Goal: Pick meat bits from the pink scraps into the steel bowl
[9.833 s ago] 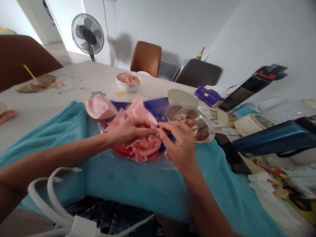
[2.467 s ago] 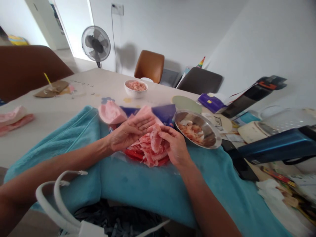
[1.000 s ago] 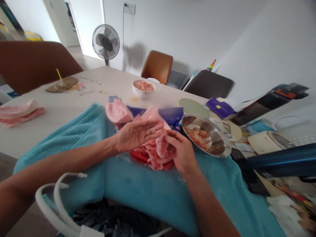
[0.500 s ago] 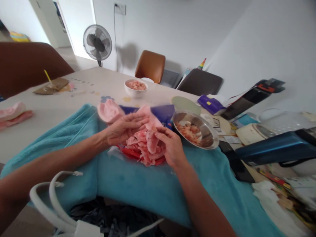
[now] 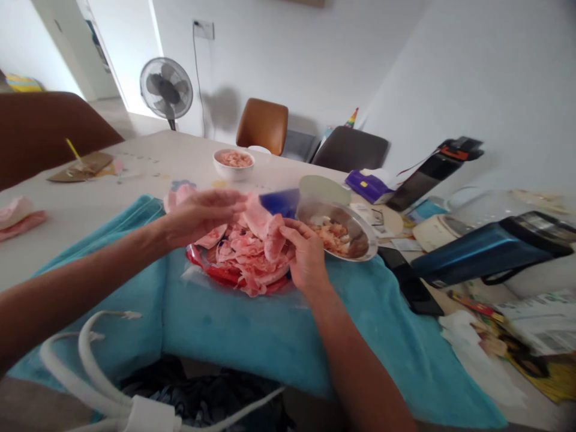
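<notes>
My right hand (image 5: 306, 249) pinches a pale pink piece that looks like a pomelo segment (image 5: 273, 237) between thumb and fingers. Under it lies a heap of crumpled pink membranes and peel (image 5: 245, 258) on a red and clear plastic wrapper (image 5: 216, 273). My left hand (image 5: 204, 213) hovers over the heap's left side, fingers stretched out and slightly blurred, holding nothing that I can see. Just right of my right hand, a metal bowl (image 5: 366, 243) with loose pink pulp stands tilted. A thick pink peel (image 5: 180, 195) is partly hidden behind my left hand.
A teal towel (image 5: 243, 342) covers the near table edge. Farther back is a white bowl (image 5: 234, 174) of pulp. More pink peel (image 5: 20, 219) lies at far left. On the right are a phone (image 5: 409, 282), a blue bottle (image 5: 477, 249) and a black bottle (image 5: 425, 177). White cables (image 5: 90, 360) hang in front.
My left hand has lifted up and left off the heap, uncovering more of the membranes. My right hand keeps its pinch on the segment. The whole view has shifted slightly.
</notes>
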The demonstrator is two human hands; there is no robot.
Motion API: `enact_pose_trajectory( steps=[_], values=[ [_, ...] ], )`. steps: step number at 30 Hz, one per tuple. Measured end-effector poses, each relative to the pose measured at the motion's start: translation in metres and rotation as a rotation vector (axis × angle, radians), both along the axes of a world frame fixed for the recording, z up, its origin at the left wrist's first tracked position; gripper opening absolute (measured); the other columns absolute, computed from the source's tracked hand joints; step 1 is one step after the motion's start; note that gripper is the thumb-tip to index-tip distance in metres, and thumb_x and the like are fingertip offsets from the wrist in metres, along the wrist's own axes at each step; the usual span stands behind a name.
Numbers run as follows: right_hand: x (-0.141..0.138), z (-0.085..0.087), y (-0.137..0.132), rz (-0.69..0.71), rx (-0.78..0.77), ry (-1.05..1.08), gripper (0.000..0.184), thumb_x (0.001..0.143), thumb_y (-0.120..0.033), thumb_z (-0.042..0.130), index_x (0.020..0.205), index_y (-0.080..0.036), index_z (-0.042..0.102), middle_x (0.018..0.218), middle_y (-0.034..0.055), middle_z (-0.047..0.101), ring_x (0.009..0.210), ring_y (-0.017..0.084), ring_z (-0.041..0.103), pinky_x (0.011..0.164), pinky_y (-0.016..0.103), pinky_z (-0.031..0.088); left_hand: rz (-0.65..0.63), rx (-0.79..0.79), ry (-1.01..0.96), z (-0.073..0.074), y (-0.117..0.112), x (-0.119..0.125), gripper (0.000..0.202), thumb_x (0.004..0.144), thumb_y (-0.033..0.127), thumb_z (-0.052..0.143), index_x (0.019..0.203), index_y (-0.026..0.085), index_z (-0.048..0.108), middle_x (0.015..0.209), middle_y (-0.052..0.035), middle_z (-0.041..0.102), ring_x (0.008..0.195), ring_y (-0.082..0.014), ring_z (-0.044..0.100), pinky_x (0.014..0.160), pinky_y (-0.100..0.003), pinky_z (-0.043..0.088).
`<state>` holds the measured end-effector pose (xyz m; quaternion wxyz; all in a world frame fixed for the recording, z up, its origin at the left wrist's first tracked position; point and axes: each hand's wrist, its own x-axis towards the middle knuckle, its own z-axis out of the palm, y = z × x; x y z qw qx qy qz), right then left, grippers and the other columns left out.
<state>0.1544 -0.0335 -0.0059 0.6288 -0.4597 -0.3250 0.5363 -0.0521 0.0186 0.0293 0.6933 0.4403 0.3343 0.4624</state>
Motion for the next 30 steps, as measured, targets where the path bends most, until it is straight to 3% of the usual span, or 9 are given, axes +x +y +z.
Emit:
enact_pose_trajectory(
  steps=[5,8,10,12,15,19,22,25,30],
  values=[
    [-0.002,-0.004,0.0,0.037,-0.051,0.01,0.024,0.058,-0.029,0.078,0.078,-0.02,0.07,0.074,-0.0022,0.066,0.063,0.011,0.058,0.057,0.024,0.046,-0.26,0.461,0.25,0.065,0.024,0.032,0.026,0.074,0.006,0.076,0.098,0.016,0.077,0.106,-0.0073,0.075,0.095,-0.0222,0.073,0.085,-0.033,0.059],
    [-0.004,-0.006,-0.001,0.054,-0.053,-0.022,0.025,0.06,-0.03,0.077,0.081,-0.019,0.07,0.074,-0.0018,0.066,0.063,0.011,0.057,0.057,0.024,0.046,-0.473,0.764,0.239,0.108,0.031,0.078,0.022,0.078,0.003,0.071,0.096,0.012,0.075,0.102,-0.0063,0.075,0.098,-0.0221,0.071,0.089,-0.036,0.056],
    [-0.004,-0.008,-0.001,0.065,-0.047,-0.032,0.025,0.061,-0.03,0.075,0.083,-0.018,0.07,0.074,-0.0015,0.065,0.063,0.011,0.058,0.056,0.024,0.046,-0.531,0.863,0.211,0.12,0.03,0.114,0.02,0.079,-0.001,0.065,0.093,0.01,0.074,0.095,-0.0046,0.076,0.098,-0.0194,0.07,0.088,-0.034,0.054],
    [-0.004,-0.009,-0.001,0.07,-0.042,-0.042,0.024,0.062,-0.03,0.074,0.083,-0.018,0.069,0.074,-0.0014,0.065,0.064,0.012,0.058,0.057,0.025,0.046,-0.553,0.836,0.294,0.114,0.029,0.146,0.033,0.079,-0.009,0.055,0.093,0.013,0.074,0.1,0.0002,0.075,0.103,-0.0148,0.067,0.088,-0.028,0.05],
    [-0.003,-0.012,0.001,0.041,-0.051,-0.051,0.021,0.062,-0.028,0.072,0.08,-0.018,0.069,0.071,-0.0021,0.064,0.063,0.012,0.058,0.058,0.026,0.047,-0.684,0.793,0.542,0.084,0.035,0.177,0.037,0.055,-0.015,0.065,0.075,0.014,0.076,0.084,-0.0005,0.076,0.089,-0.0184,0.067,0.078,-0.024,0.05],
    [-0.001,-0.011,0.001,0.029,-0.026,-0.016,0.019,0.062,-0.027,0.073,0.079,-0.019,0.069,0.072,-0.0032,0.064,0.062,0.011,0.057,0.057,0.025,0.046,-0.653,0.782,0.671,0.067,0.066,0.179,0.038,0.058,-0.01,0.061,0.074,0.02,0.078,0.074,0.0017,0.073,0.084,-0.0185,0.064,0.081,-0.027,0.049],
    [-0.001,-0.008,0.0,0.046,-0.002,0.015,0.018,0.063,-0.026,0.074,0.08,-0.02,0.069,0.074,-0.0028,0.065,0.062,0.01,0.057,0.057,0.024,0.046,-0.449,0.842,0.695,0.08,0.083,0.154,0.029,0.066,-0.001,0.064,0.082,0.018,0.08,0.081,-0.0003,0.074,0.088,-0.0186,0.066,0.088,-0.031,0.048],
    [0.0,-0.005,0.0,0.026,0.024,0.064,0.02,0.064,-0.026,0.076,0.081,-0.02,0.069,0.076,-0.0016,0.067,0.064,0.011,0.06,0.06,0.026,0.049,-0.369,0.842,0.705,0.085,0.074,0.109,0.021,0.074,0.01,0.067,0.089,0.018,0.08,0.09,-0.003,0.075,0.091,-0.0177,0.066,0.091,-0.032,0.049],
    [0.0,0.002,-0.002,-0.042,0.127,0.1,0.023,0.066,-0.024,0.075,0.088,-0.023,0.066,0.083,-0.001,0.07,0.077,0.015,0.066,0.073,0.032,0.055,-0.159,0.781,0.725,0.04,0.029,0.03,0.026,0.084,0.025,0.065,0.106,0.018,0.076,0.106,-0.006,0.075,0.099,-0.0189,0.067,0.094,-0.033,0.052]
  ],
)
